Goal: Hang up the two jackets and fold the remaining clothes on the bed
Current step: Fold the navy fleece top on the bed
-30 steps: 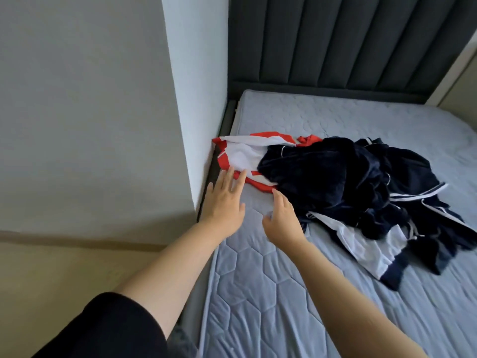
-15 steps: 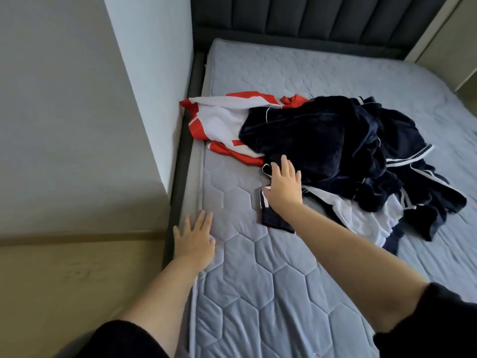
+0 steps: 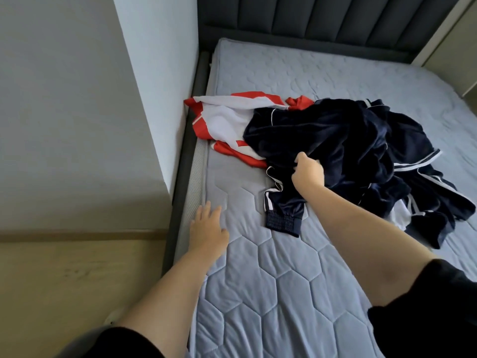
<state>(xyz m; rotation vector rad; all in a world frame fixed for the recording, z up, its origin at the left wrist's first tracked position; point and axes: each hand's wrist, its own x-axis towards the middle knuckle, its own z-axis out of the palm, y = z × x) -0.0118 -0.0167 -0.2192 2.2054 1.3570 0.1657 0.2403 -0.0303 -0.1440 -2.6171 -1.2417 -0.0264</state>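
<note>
1. The navy jacket [image 3: 322, 135] lay in a crumpled heap on the mattress [image 3: 258, 280], near the left side of the bed and about halfway up its length.
2. One sleeve with a ribbed cuff [image 3: 283, 224] and white stripes stretched from the heap toward the person and lay flat on the mattress.
3. The right hand [image 3: 307, 174] was curled into the navy cloth at the near edge of the heap; its fingers were closed around a fold of the jacket.
4. The left hand [image 3: 207, 229] rested flat on the mattress near its left edge, with the fingers straight and a little spread. It held nothing.
5. A red and white garment [image 3: 222, 122] lay to the left of the heap, partly under the navy cloth, and it reached the mattress edge beside the wall [image 3: 154, 73].
6. More dark clothes [image 3: 426, 197] with white stripes were piled on the right of the heap; how many pieces, I could not tell.
7. A dark padded headboard [image 3: 322, 19] stood behind the mattress.
8. Both arms came out of black sleeves [image 3: 426, 311].
</note>
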